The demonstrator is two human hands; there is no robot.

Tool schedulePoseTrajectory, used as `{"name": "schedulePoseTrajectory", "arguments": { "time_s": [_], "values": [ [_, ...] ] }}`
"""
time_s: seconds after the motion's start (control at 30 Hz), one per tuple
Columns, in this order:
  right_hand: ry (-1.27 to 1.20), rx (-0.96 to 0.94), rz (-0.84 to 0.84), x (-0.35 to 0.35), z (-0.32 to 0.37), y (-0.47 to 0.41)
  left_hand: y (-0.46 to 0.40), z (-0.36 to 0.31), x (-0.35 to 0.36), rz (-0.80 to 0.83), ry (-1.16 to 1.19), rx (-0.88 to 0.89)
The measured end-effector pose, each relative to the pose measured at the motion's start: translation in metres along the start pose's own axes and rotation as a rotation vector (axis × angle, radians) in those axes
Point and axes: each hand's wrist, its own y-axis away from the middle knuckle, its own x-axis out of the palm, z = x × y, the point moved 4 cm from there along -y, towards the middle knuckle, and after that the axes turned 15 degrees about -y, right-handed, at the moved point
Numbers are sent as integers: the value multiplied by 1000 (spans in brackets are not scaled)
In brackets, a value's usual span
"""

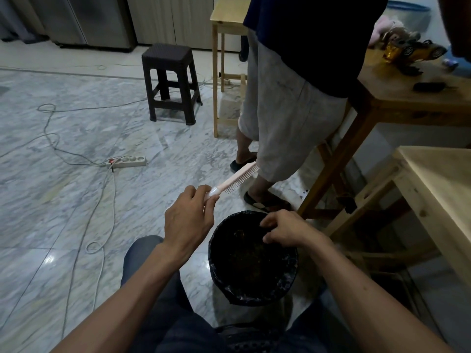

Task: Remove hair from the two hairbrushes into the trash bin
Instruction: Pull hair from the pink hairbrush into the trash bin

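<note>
Hairbrush [235,180]: a pale pink brush, held in the air above the marble floor [63,200], up and to the left of the bin and not over its mouth.
Left hand [190,220]: fingers and thumb curl round the handle end of the brush and hold it firmly.
Brush direction: the long axis runs from the hand up and to the right, handle low at the left, tip high and far, toward the legs of a person [280,118] standing by the table. The bristles face down and to the right.
Trash bin [252,258]: round, lined with a black bag, on the floor between the knees; dark matter lies inside, too dim to name for sure.
Right hand [285,229]: over the far rim of the bin, fingertips drawn together and curled down as if pinching something small; whether a tuft of hair is in them I cannot tell.
Step in hand: probably dropping pulled hair into the bin.
Doing it well: rub the fingertips apart low inside the bag so strands do not drift out; then bring the brush over the bin, bristles up, and pull from the bristle roots toward the tips.
Second brush: a dark object on the table [413,103] at the right may be it; not clear.
</note>
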Motion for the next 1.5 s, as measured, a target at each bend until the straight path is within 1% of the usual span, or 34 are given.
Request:
{"name": "schedulePoseTrajectory", "arguments": {
  "time_s": [0.03, 0.13, 0.17, 0.23, 0.33, 0.4, 0.53, 0.6, 0.67, 0.77, 0.93, 1.0, 1.03, 1.1, 1.17, 1.2, 1.23, 1.33, 1.4, 1.5],
  "values": [
    [-47, -6, -2, -1, 2, -2, 0, -1, 0, 21, 7, -11],
    [-400, -48, -79, -9, 16, -3, -1, -1, 6, 148, 49, -73],
    [-467, -62, -106, -12, 19, -5, -1, -1, 9, 184, 56, -84],
    [-486, -76, -138, -16, 26, -4, -1, -2, 10, 220, 56, -90],
    [-552, -67, -188, -18, 30, -5, 1, -4, 9, 218, 55, -86],
    [-718, -50, -177, -15, 30, -8, 0, -7, 7, 206, 64, -65],
    [-1031, -109, -94, -10, 39, -11, 3, -14, 5, 123, 46, 88],
    [-1115, -145, -137, -11, 42, -9, 6, -14, 4, 77, 34, 137],
    [-1113, -130, -209, -11, 37, -9, 6, -11, 4, 62, 10, 166],
    [-1038, -92, -241, -10, 29, -7, 6, -9, 7, 60, -59, 189],
    [-879, -52, -278, -13, 18, 1, 1, -1, 9, 78, -83, 90],
    [-748, -27, -277, -14, 14, 4, 1, 0, 8, 85, -69, 58],
    [-666, -7, -263, -13, 12, 5, 0, 1, 7, 102, -56, 34],
    [-487, 15, -211, -11, 10, 5, -1, 1, 7, 187, -15, -24],
    [-404, 2, -136, -9, 10, 3, -2, 2, 10, 302, 51, -84],
    [-437, -3, -104, -8, 12, 3, -2, 3, 12, 369, 93, -107],
    [-529, -1, -86, -7, 14, 3, -2, 3, 14, 439, 139, -123],
    [-904, -28, -62, -7, 21, -4, 1, 5, 21, 593, 318, -155],
    [-1044, -65, -96, -11, 27, -6, 3, 2, 21, 626, 420, -161],
    [-1109, -132, -181, -20, 34, -5, 6, -8, 13, 592, 465, -135]
  ]
}}
